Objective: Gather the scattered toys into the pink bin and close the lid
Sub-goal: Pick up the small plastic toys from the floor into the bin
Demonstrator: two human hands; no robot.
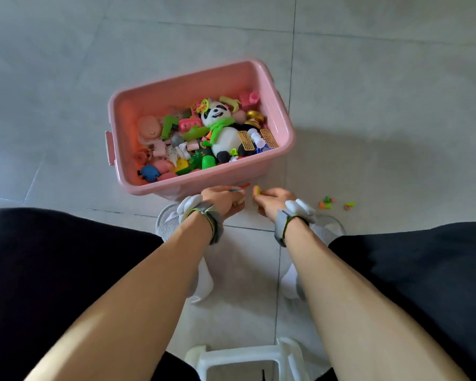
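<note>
Grey tiled floor | open pink plastic bin (283, 125), nearly full | left hand (223, 198) grips small red-tipped toy, right hand (272, 200) pinches small yellow toy, both just before bin | step: gathering | next: drop both in, fetch small orange-green pieces (327, 203) right of bin.

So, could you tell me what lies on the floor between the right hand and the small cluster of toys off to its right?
In the head view, only bare grey floor tile separates the right hand from the scattered small toys.
</note>
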